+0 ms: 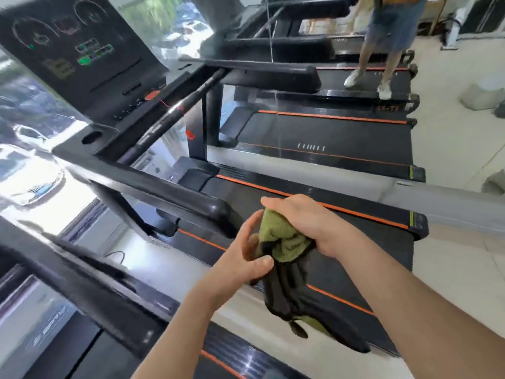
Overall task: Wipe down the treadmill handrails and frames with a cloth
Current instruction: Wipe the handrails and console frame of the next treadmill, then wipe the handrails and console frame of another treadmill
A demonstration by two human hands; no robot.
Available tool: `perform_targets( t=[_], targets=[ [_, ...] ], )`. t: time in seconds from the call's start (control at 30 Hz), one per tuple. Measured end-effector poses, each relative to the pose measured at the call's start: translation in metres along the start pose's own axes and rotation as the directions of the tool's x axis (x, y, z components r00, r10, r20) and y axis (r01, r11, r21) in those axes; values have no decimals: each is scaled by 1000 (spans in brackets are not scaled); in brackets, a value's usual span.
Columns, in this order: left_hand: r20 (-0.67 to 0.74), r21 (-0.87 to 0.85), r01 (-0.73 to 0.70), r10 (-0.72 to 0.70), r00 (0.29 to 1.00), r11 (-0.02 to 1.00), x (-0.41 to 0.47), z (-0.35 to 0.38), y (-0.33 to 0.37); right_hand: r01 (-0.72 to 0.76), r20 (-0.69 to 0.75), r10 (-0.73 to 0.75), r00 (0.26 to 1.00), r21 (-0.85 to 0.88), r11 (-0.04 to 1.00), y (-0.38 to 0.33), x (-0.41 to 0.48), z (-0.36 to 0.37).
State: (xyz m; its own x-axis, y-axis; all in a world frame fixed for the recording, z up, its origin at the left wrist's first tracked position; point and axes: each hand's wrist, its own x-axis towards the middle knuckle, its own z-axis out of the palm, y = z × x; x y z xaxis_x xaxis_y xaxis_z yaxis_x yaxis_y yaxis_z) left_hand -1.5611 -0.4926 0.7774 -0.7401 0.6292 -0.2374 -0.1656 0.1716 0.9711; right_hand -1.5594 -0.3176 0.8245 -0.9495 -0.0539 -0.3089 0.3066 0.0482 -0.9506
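Treadmills [328, 138] line a gym window [32, 160] as a right hand [308, 225] clenches a bunched cloth [284, 242] just off the handrail [175, 192], left hand [246, 253] loose against it; the dangling tail [287, 296] could snag or slip.

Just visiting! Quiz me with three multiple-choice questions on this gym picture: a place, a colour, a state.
1. Where does the other person stand? A on a far treadmill; B on the floor; C at the window.
2. The stripes along the belts are: A blue; B orange; C white.
3. The cloth is: A spread flat; B folded on a handrail; C bunched in the right hand.
Answers: A, the shoes stand on it; B, orange lines edge each belt; C, the grip curls round it, its end hanging.
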Motion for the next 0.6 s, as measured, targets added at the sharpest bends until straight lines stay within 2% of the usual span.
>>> perform_targets(
  t=[0.07, 0.1, 0.17, 0.23, 0.27, 0.33, 0.43, 0.53, 0.6],
  targets=[
    [-164, 67, -50, 60, 985, 996, 13, 5, 15, 3, 43, 1, 999, -91, 996, -12, 14, -16],
    [-312, 115, -78, 111, 944, 990, 19, 6, 24, 8, 83, 3, 997, -120, 993, -16, 19, -22],
    [-610, 134, -41, 115, 784, 990, 39, 0, 46, 37, 242, 2, 970, -153, 987, -27, 33, -40],
    [-804, 31, -11, 31, 594, 999, 56, -15, 65, 64, 383, 20, 924, -206, 977, -30, 50, -60],
    [-855, -35, -18, -21, 518, 999, 64, -24, 73, 75, 413, 41, 910, -261, 962, -30, 63, -68],
    [-897, -166, -25, -140, 420, 986, 78, -39, 85, 65, 460, 107, 881, -341, 938, -29, 89, -81],
    [-903, -333, -150, -269, 336, 931, 99, -62, 91, 24, 545, 194, 816, -367, 930, -23, 136, -92],
    [-926, -333, -151, -292, 241, 931, 121, -86, 91, 46, 516, 169, 840, -377, 925, -29, 189, -90],
    [-938, -321, -57, -308, 160, 945, 130, -104, 81, 57, 490, 113, 864, -319, 946, -39, 219, -78]
  ],
)
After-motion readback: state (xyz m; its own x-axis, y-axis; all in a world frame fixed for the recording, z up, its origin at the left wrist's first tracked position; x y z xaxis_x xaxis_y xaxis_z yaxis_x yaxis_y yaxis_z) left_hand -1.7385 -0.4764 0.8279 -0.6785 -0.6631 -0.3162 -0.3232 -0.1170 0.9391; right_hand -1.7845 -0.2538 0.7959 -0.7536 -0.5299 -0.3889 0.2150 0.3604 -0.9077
